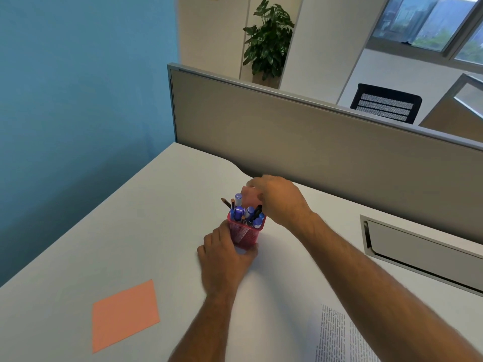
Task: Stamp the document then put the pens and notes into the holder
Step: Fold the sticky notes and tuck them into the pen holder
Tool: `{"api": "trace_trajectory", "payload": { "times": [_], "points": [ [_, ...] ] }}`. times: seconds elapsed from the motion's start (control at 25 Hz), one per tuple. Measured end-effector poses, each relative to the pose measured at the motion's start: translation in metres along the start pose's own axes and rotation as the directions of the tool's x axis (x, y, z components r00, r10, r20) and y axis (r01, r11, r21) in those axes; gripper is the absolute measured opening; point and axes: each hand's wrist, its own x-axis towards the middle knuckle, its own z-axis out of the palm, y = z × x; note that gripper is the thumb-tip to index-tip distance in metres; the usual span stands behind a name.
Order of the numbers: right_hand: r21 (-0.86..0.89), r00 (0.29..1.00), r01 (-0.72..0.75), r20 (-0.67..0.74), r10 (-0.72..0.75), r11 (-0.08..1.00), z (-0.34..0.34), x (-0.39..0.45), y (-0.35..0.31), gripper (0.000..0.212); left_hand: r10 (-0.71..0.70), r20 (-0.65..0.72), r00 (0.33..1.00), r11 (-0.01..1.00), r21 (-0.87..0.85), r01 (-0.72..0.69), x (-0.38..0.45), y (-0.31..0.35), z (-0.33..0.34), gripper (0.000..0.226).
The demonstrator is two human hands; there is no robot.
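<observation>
A pink mesh holder [244, 235] stands on the white desk, filled with several blue-capped pens [248, 212] and a pencil [226, 203]. My left hand [224, 259] grips the holder's lower part from the near side. My right hand [277, 199] is above the holder's far edge and pinches a pink note [248, 196] that stands upright among the pens. A printed document [337, 335] lies at the near right, partly under my right forearm. No stamp is in view.
An orange sheet of paper [125, 313] lies flat at the near left of the desk [162, 205]. A grey partition [313, 137] runs along the far edge. A cable slot [418, 246] is set in the desk on the right.
</observation>
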Motion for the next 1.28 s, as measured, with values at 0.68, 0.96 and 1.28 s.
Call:
{"api": "trace_trajectory", "payload": {
  "times": [0.68, 0.96, 1.28],
  "points": [
    [0.012, 0.979, 0.196, 0.052, -0.197, 0.98, 0.014, -0.007, 0.012, 0.045, 0.001, 0.009, 1.0, 1.0, -0.014, 0.0, 0.0, 0.001, -0.002, 0.084],
    [0.141, 0.994, 0.017, -0.107, -0.002, 0.99, 0.026, -0.014, 0.017, 0.023, -0.007, 0.014, 1.0, 1.0, -0.003, 0.007, 0.0, 0.001, -0.001, 0.083],
    [0.173, 0.973, 0.059, -0.228, -0.019, 0.983, 0.042, -0.019, 0.024, 0.022, 0.001, 0.001, 1.0, 1.0, 0.001, -0.001, 0.0, 0.001, -0.001, 0.083]
  ]
}}
